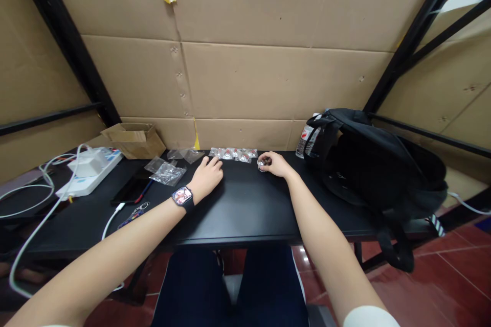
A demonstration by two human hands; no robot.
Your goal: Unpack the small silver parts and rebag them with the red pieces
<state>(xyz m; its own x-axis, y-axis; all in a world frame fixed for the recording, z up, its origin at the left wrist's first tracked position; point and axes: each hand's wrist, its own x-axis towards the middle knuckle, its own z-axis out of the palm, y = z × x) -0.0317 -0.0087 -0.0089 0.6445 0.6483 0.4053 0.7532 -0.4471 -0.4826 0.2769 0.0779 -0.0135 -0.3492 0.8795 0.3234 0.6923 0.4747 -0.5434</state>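
My left hand (207, 174) rests palm down on the black table (245, 209), fingers stretched toward a row of small clear packets (233, 154) with red and white pieces inside. It wears a smartwatch (182, 196) on the wrist. My right hand (274, 163) lies just right of that row, fingers curled round a small clear packet (262, 164). Several empty clear bags (168, 172) lie to the left of my left hand.
A black backpack (376, 173) with a water bottle (307, 140) fills the table's right side. At the left are a small cardboard box (134, 139), a white power strip with charger (90, 168), cables, a dark phone (128, 190) and a lanyard. Cardboard walls stand behind.
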